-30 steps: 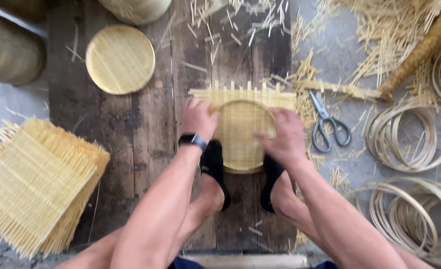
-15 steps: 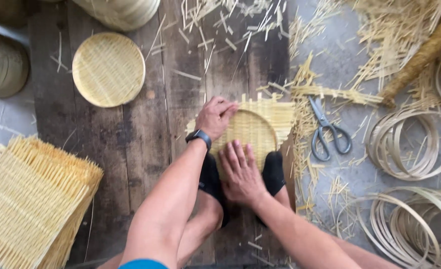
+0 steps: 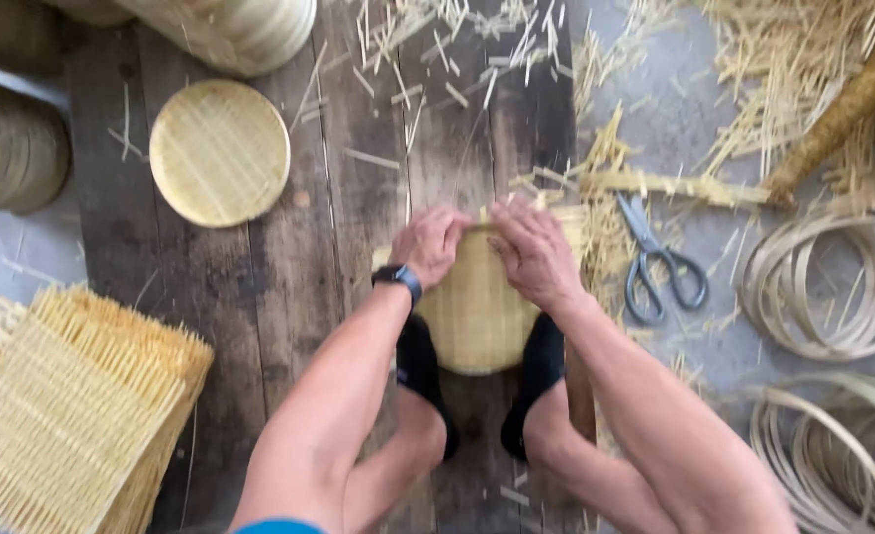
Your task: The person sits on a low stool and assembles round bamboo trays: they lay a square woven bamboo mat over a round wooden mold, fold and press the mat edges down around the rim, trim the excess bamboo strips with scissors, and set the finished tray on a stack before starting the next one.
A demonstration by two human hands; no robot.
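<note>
Both hands, left (image 3: 429, 244) and right (image 3: 533, 252), grip the far edge of a round, flat-lying woven tray (image 3: 477, 316) on dark planks (image 3: 358, 198) strewn with straw.

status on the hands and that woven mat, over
Both hands, left and right, press on mat's far edge. Mat pinned between feet. Scissors lie apart, right of it.

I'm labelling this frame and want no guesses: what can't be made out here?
- Head view: far rim of the woven tray is covered by the left hand and right hand.
- Tray's near sides are hidden by the dark shoes.
- Stacked mats and bamboo hoops are cut off by the frame edges.
</note>
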